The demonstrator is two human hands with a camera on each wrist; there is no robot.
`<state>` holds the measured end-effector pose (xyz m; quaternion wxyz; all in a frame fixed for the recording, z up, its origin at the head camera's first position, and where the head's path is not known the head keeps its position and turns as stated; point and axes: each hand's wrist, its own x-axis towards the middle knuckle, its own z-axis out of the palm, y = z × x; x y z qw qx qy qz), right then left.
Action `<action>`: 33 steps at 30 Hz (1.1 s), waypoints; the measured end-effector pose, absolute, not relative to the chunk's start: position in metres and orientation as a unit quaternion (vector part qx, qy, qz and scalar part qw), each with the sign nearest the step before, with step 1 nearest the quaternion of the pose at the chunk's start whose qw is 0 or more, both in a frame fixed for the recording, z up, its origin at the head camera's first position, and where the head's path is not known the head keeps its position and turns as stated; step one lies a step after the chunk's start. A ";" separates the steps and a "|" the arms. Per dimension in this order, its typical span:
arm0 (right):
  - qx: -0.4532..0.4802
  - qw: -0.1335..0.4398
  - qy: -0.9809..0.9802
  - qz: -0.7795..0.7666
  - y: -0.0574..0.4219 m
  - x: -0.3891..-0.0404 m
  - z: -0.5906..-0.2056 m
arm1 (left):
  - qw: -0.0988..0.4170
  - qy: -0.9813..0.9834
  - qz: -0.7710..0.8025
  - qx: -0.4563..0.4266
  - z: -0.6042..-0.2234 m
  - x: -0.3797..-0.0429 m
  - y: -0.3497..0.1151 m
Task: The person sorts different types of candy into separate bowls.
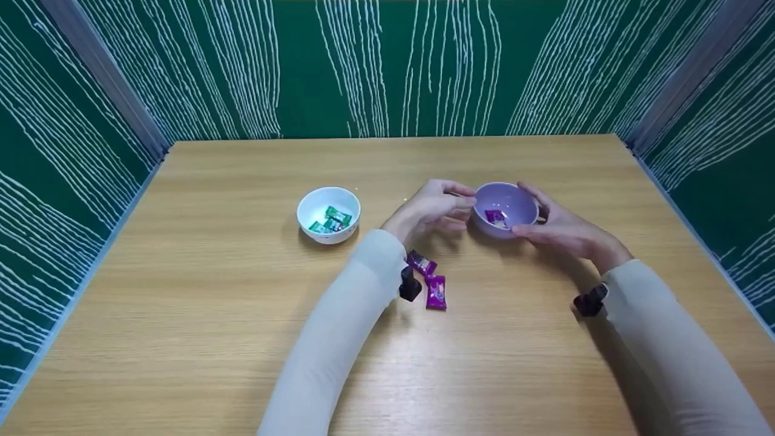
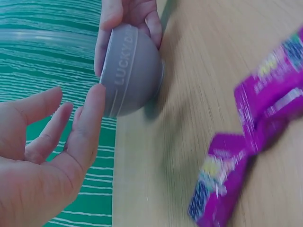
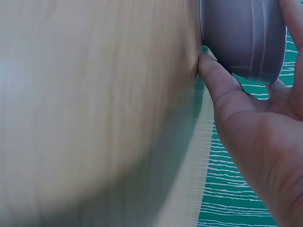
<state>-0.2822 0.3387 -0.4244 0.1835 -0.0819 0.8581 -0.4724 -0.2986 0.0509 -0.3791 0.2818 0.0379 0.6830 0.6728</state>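
I see the right hand (image 1: 566, 233) curled round the purple bowl (image 1: 519, 203), right of the white bowl (image 1: 310, 211); left hand (image 1: 431, 206) has fingers loosely extended at its rim. An off-centre push could tip it. Low black wrist unit (image 1: 410, 284) could sweep the loose purple candies (image 1: 436, 293).

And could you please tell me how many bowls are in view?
2. The white bowl stands on the left with green sweets in it; the purple bowl, held by the right hand, is to its right. No other shows.
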 end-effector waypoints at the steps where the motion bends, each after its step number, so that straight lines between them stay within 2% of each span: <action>1: -0.082 0.183 0.858 -0.472 0.339 -0.282 -0.424 | 0.285 0.682 0.672 0.040 -0.379 -0.298 0.048; 9: -0.083 0.182 0.862 -0.466 0.342 -0.282 -0.422 | 0.323 0.713 0.617 0.073 -0.386 -0.292 0.015; 20: -0.082 0.194 0.849 -0.485 0.337 -0.282 -0.424 | 0.374 0.698 0.609 0.051 -0.402 -0.274 -0.008; 26: -0.084 0.191 0.854 -0.477 0.339 -0.283 -0.423 | 0.357 0.732 0.574 0.087 -0.407 -0.265 -0.019; 33: -0.082 0.190 0.856 -0.474 0.340 -0.285 -0.425 | 0.313 0.790 0.510 0.136 -0.410 -0.266 -0.031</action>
